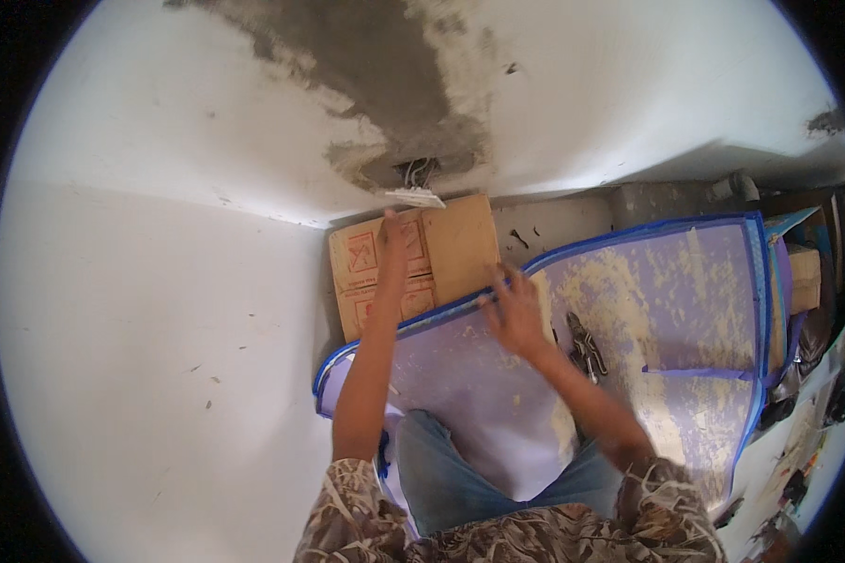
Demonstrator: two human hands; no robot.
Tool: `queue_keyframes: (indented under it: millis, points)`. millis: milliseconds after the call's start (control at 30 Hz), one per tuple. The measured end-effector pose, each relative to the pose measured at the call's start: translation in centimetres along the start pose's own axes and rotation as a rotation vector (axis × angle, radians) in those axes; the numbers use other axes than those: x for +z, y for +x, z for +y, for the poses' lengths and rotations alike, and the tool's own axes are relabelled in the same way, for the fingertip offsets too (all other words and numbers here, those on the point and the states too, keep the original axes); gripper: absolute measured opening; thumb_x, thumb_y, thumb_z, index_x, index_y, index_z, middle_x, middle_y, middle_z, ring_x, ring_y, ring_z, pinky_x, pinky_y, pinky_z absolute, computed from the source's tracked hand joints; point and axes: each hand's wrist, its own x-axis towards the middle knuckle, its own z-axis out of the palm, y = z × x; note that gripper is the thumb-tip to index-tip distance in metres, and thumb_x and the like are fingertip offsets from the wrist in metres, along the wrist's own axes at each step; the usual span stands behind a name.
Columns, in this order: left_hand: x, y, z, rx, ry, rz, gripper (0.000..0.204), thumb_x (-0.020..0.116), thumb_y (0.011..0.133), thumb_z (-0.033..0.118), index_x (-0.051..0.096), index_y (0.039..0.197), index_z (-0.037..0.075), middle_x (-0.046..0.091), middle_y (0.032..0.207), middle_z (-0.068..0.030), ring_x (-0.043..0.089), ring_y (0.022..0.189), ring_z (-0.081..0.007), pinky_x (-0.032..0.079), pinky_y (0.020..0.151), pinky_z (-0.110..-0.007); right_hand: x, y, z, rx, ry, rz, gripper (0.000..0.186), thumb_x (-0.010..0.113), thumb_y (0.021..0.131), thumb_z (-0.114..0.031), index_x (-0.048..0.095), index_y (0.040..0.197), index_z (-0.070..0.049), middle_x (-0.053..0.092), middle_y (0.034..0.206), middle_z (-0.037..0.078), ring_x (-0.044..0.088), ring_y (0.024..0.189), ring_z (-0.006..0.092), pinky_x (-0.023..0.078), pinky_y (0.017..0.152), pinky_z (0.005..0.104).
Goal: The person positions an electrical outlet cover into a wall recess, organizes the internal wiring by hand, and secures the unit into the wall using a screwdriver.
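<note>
This looks like a room being fixed up, with a white wall that has a big grey bare patch (pixel 385 66), loose wires poking from a hole (pixel 417 171), and black pliers (pixel 587 347) lying on a dusty purple mat (pixel 685 310).

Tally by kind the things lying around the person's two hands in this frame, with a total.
Cardboard box, under the left hand: 1
Purple mat with blue edging, near the right hand: 1
Dark pliers-like tool on the mat: 1
White fitting with wires at the wall: 1
Total: 4
</note>
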Motion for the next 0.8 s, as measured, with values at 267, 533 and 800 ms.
queue_keyframes:
  millis: [267, 533, 800]
  points:
    - [-4.2, -6.6, -1.1, 0.167, 1.782, -0.332, 0.076, 0.058, 0.086, 0.043, 0.039, 0.141, -0.006, 0.036, 0.145, -0.0314, 0.022, 0.141, -0.0459, 0.022, 0.116, -0.050, 3.4, -2.0, 1.0, 0.056, -0.027, -0.012, 0.059, 0.055, 0.093, -0.044, 0.046, 0.142, -0.013, 0.030, 0.153, 0.019, 0.025, 0.142, 0.0361, 0.021, 0.112, 0.0594]
    - [2.6, -4.2, -4.9, 0.125, 1.886, -0.386, 0.059, 0.053, 0.083, 0.017, 0.045, 0.137, -0.006, 0.033, 0.148, -0.0291, 0.018, 0.142, -0.0472, 0.007, 0.118, -0.057, 4.2, -1.9, 3.5, 0.070, 0.083, 0.036, 0.064, 0.061, 0.085, -0.048, 0.050, 0.140, -0.016, 0.032, 0.153, 0.015, 0.029, 0.141, 0.0348, 0.023, 0.111, 0.0613]
    - [-5.9, -0.6, -9.6, 0.401, 1.689, -0.317, 0.060, 0.051, 0.081, 0.008, 0.041, 0.139, -0.007, 0.032, 0.147, -0.0317, 0.019, 0.139, -0.0511, 0.016, 0.117, -0.056, 5.1, -1.8, 2.5, 0.061, 0.055, 0.041, 0.063, 0.064, 0.083, -0.051, 0.054, 0.136, -0.019, 0.034, 0.151, 0.013, 0.030, 0.140, 0.0357, 0.024, 0.110, 0.0618]
